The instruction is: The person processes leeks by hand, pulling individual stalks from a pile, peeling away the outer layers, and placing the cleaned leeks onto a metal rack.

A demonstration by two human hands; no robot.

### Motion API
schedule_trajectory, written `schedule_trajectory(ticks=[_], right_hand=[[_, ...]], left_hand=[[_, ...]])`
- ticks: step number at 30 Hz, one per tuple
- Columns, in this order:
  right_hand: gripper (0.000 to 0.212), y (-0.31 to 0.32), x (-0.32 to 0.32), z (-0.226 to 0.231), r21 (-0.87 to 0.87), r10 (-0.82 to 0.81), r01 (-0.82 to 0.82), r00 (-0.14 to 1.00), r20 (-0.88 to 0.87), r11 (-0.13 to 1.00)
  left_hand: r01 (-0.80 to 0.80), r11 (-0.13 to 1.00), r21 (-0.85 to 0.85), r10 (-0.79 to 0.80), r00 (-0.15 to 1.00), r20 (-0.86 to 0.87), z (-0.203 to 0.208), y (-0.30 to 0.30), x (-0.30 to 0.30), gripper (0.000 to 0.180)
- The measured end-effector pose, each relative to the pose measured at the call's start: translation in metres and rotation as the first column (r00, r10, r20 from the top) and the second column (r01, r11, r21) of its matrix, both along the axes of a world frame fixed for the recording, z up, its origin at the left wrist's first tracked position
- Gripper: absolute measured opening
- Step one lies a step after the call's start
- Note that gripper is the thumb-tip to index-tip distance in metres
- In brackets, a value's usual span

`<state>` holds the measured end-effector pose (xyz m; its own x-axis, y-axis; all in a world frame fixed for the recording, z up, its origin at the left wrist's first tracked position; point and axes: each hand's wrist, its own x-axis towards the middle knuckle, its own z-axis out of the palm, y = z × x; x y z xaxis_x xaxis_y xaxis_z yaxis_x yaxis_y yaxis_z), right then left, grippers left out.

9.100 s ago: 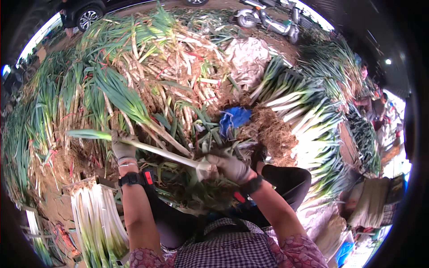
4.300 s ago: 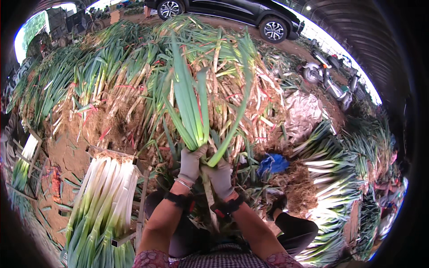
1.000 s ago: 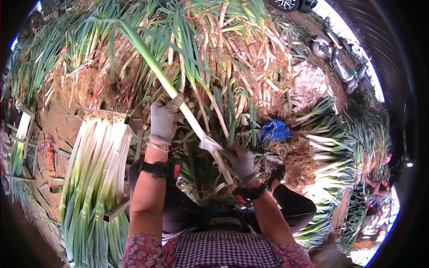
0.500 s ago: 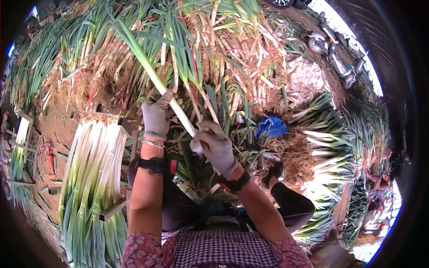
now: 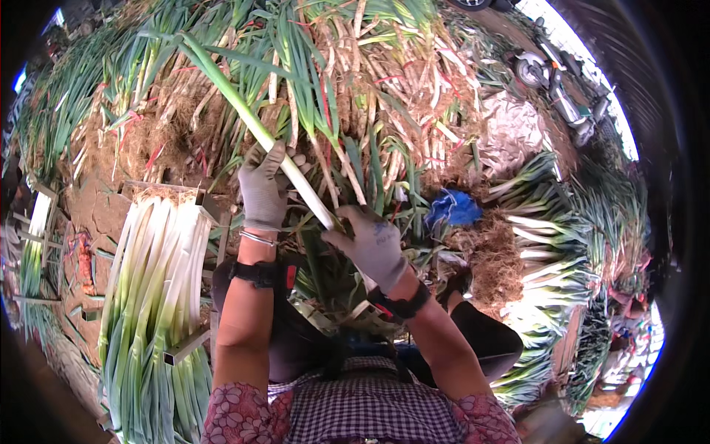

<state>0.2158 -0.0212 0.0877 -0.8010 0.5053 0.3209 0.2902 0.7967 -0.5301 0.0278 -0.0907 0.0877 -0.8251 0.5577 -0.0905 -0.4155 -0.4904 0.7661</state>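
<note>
A long green onion point(image 5: 299, 180) slants across the middle, its green leaves up to the left and its white end down to the right. My left hand point(image 5: 262, 191), in a pale work glove, is closed around the white shank. At the lower white tip, my gloved right hand point(image 5: 371, 244) grips with thumb and bent fingers; the palm side and the very end are hidden. Left of my forearm, cleaned green onions point(image 5: 151, 274) lie side by side in a metal frame point(image 5: 185, 345), white ends away from me.
Unpeeled green onions point(image 5: 355, 89) with dry roots and red ties heap up ahead. To the right are a blue cloth or bag point(image 5: 452, 208), a brown root pile point(image 5: 494, 259) and a row of green onions point(image 5: 543, 285). A motor scooter point(image 5: 566, 103) stands far right.
My right hand has turned, showing more of its back, and shifted slightly right and down at the white tip. The left hand keeps its hold, a little to the right.
</note>
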Motion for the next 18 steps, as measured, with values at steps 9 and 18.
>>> schedule_trajectory(ticks=[9,18], right_hand=[[0.013,-0.015,-0.017,-0.021,-0.093,-0.22,0.203,0.948,-0.229,0.975],[0.018,0.035,-0.024,-0.065,-0.215,-0.215,0.218,0.976,0.039,0.952]], left_hand=[[-0.211,0.969,0.127,0.192,0.97,0.146,-0.007,0.011,0.009,0.012],[0.115,0.952,0.283,-0.186,0.953,0.238,-0.002,0.008,0.023,0.014]])
